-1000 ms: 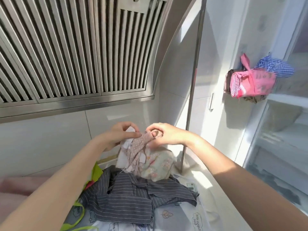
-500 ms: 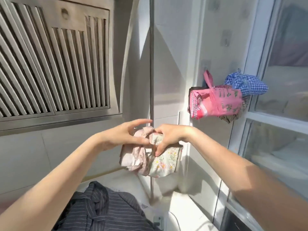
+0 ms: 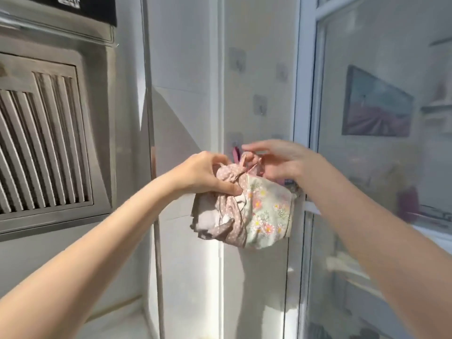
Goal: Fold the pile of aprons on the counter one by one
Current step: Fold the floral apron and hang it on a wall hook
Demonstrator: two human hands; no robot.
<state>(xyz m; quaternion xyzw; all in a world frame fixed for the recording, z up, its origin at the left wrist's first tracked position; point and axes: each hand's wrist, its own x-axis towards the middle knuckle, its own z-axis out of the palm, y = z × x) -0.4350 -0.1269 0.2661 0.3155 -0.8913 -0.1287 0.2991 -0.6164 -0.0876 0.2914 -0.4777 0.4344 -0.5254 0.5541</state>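
Apron bundle [image 3: 247, 211], folded and tied up, held in mid-air at chest height in front of white tiled wall [image 3: 259, 69], between both hands. Floral pale-green panel on its right side, pink dotted fabric wrapped across left and top, knotted strap loop [image 3: 244, 165] sticking up at top centre.

Left hand [image 3: 203, 174] grips bundle's upper left: thumb pressed on dotted fabric at front, fingers curled over top edge. Bundle hangs mostly below and right of this hand.

Right hand [image 3: 278, 160] at bundle's upper right, just behind and above knot. Fingers loosely bent, blurred; tips near strap loop, touching or pinching it cannot be told. Palm side faces bundle, lower part of hand hidden behind fabric top edge.

Both forearms reach in from lower corners, converging on bundle.

Adhesive wall hooks [image 3: 259, 106] on tile above bundle, one [image 3: 236, 140] right behind hands with a pink strap [image 3: 235, 154] hanging from it. Range hood [image 3: 49, 148] with slatted filter at left. Metal pole [image 3: 151, 167] runs vertically left of bundle. Glass door [image 3: 379, 167] with white frame at right, room behind it blurred.
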